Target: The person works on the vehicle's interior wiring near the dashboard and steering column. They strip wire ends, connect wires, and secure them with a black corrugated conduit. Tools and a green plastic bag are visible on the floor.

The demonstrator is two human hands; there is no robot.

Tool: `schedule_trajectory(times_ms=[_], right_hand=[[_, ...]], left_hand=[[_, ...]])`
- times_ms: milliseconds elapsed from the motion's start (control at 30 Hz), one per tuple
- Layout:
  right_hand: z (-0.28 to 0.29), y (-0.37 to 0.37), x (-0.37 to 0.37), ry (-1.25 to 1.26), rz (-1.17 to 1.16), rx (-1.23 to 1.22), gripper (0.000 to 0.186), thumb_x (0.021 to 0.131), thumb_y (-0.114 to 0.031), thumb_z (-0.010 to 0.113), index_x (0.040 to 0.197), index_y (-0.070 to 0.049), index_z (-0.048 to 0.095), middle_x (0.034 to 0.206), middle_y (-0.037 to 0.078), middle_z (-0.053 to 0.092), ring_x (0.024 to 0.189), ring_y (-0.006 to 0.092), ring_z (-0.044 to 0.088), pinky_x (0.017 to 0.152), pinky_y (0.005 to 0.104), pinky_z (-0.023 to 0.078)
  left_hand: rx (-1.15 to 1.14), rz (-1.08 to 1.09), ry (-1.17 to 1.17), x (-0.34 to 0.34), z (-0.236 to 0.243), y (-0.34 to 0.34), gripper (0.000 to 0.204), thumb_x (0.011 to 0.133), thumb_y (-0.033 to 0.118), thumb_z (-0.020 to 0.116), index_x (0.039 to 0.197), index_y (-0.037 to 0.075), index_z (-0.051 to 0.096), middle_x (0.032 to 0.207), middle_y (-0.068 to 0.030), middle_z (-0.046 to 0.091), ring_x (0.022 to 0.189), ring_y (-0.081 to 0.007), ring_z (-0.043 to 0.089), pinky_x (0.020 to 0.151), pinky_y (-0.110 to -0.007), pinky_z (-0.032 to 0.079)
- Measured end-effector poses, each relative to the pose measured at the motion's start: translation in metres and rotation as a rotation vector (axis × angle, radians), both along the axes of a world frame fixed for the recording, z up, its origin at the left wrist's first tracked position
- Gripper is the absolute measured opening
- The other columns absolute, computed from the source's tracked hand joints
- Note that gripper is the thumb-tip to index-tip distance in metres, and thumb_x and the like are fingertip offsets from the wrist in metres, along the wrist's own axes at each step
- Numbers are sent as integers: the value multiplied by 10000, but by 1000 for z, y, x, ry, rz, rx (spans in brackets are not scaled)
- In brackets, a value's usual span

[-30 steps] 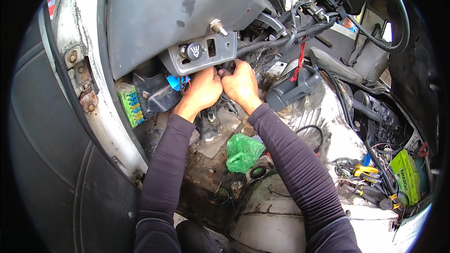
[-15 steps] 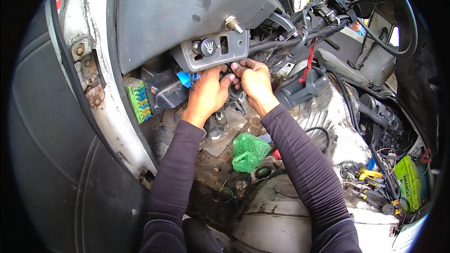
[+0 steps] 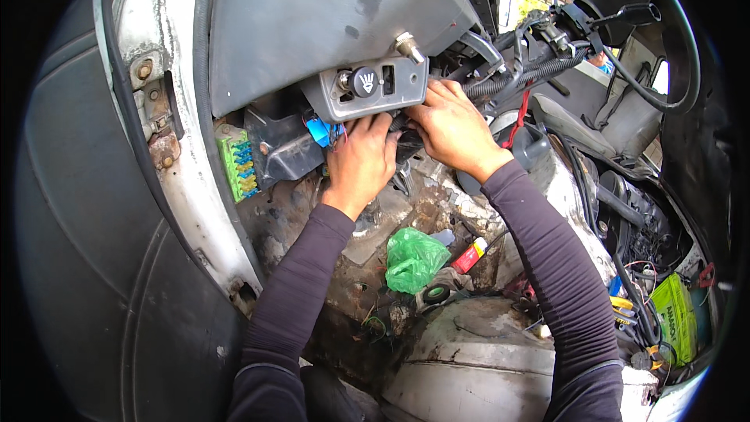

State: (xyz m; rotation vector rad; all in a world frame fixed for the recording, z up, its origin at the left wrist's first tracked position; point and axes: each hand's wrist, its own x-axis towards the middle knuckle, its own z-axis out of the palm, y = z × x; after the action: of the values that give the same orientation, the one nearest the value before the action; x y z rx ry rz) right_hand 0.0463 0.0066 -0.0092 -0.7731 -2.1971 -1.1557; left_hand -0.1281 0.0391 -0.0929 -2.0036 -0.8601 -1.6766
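Beneath the grey switch panel (image 3: 406, 80), with its round black knob (image 3: 364, 82), both my hands work close together. My left hand (image 3: 361, 160) is closed, its fingertips curled up behind the panel's lower edge around something dark. At the panel's right corner, my right hand (image 3: 455, 126) has its fingers bent, the thumb pointing toward the left hand. A bit of dark, cable-like material shows between the hands; what each one pinches is hidden. Beside my left hand hangs a blue connector block (image 3: 318, 132) with thin wires.
A fuse box (image 3: 238, 168) is at the left by the door frame. Black corrugated conduit (image 3: 539, 74) runs right toward the steering wheel (image 3: 689, 70). On the dirty floor lie a green plastic bag (image 3: 416, 259) and a red-and-white bottle (image 3: 469, 255). Yellow-handled pliers (image 3: 623, 311) lie at right.
My right hand has shifted right and turned more palm-down, away from its pinch beside the left hand. My left hand's fingers now cover the panel's lower edge. The view has shifted slightly.
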Motion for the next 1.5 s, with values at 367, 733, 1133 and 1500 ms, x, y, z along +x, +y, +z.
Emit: schedule_trajectory(times_ms=[367, 733, 1133, 1500], right_hand=[[29, 3, 12, -87, -143, -129, 312, 729, -82, 757, 1030, -9, 728, 1082, 113, 702, 1085, 292, 639, 919, 426, 477], [24, 8, 10, -39, -44, -131, 379, 717, -30, 750, 1078, 22, 648, 1054, 179, 670, 1060, 364, 612, 937, 446, 469], [21, 2, 1, -1, -221, -149, 431, 709, -95, 798, 1101, 24, 666, 1085, 157, 671, 1109, 341, 622, 948, 450, 475], [30, -13, 30, -115, -293, -55, 413, 642, -17, 767, 1041, -25, 659, 1053, 120, 668, 1069, 318, 643, 938, 424, 497]], left_hand=[[40, -10, 25, 3, 1, 5, 389, 793, 153, 778, 1154, 51, 673, 1123, -161, 697, 1097, -385, 631, 959, -479, 497], [-32, -248, -74, 12, 15, 2, 253, 859, 171, 792, 1060, 45, 703, 995, -219, 731, 942, -435, 700, 803, -506, 555], [-112, -239, -87, 16, 9, 4, 246, 794, 116, 795, 1011, 52, 699, 961, -200, 722, 954, -428, 684, 818, -510, 542], [69, -35, -2, 18, 15, -6, 301, 806, 158, 788, 1070, 63, 681, 981, -166, 722, 950, -393, 671, 884, -481, 521]])
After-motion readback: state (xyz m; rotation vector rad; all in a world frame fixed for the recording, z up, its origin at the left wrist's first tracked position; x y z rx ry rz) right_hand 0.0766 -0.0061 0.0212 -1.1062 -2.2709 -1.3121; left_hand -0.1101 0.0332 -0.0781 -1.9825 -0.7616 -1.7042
